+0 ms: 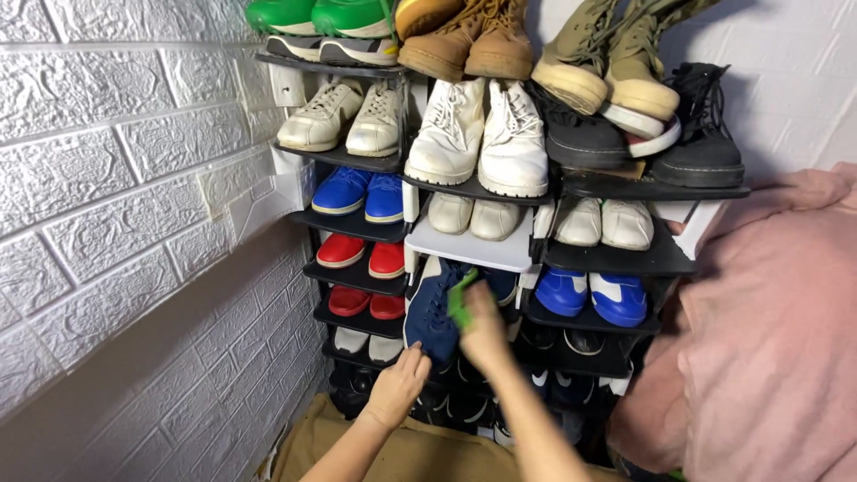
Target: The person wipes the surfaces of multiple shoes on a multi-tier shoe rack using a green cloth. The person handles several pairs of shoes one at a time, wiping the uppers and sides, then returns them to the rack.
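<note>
We find the left hand (395,386) gripping the lower edge of a navy sneaker (431,312), held tilted in front of the shoe rack (482,245) at its middle tiers, while the right hand (483,328) is clenched on a green cloth (461,299) pressed against the shoe's side. Wiping appears under way on this one shoe; we cannot tell which other pairs are done. The rack stands against a white brick-pattern wall (107,196), with pink fabric (777,339) at right.
</note>
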